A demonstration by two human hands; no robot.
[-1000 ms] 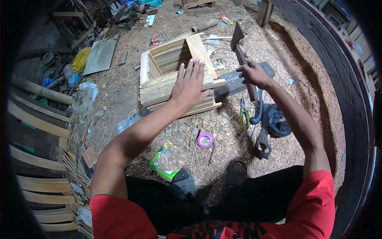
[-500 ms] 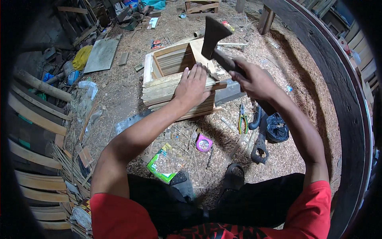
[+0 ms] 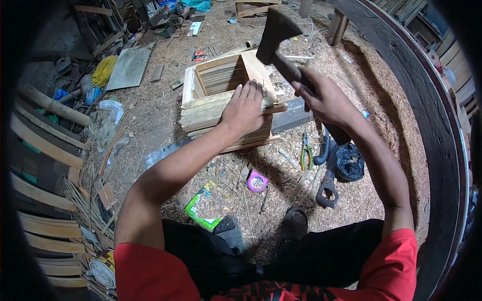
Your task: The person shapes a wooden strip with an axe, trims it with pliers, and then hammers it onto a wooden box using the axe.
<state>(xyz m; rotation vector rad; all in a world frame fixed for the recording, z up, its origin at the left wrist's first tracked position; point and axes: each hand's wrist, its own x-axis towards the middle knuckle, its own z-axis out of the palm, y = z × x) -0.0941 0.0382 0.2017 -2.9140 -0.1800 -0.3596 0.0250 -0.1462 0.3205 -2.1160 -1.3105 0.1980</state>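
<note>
A box of pale wooden slats point(image 3: 211, 95) stands on the sawdust floor in front of me. My left hand point(image 3: 246, 108) lies flat on its near top edge, fingers pointing away, pressing on the slats. My right hand point(image 3: 321, 98) grips the dark handle of a hatchet point(image 3: 273, 37). Its dark head is raised above the box's far right corner, tilted to the left.
A grey block point(image 3: 293, 118) lies right of the box. Pliers with green-yellow handles point(image 3: 305, 158), a black bag point(image 3: 349, 163), a dark clamp-like tool point(image 3: 327, 188), a pink tape roll point(image 3: 257, 181) and a green packet point(image 3: 201, 208) lie nearby. Wooden slats point(image 3: 40, 145) are piled at left.
My right hand has lifted the hatchet from beside the box up above its far corner. My left hand has stayed on the box's top edge.
</note>
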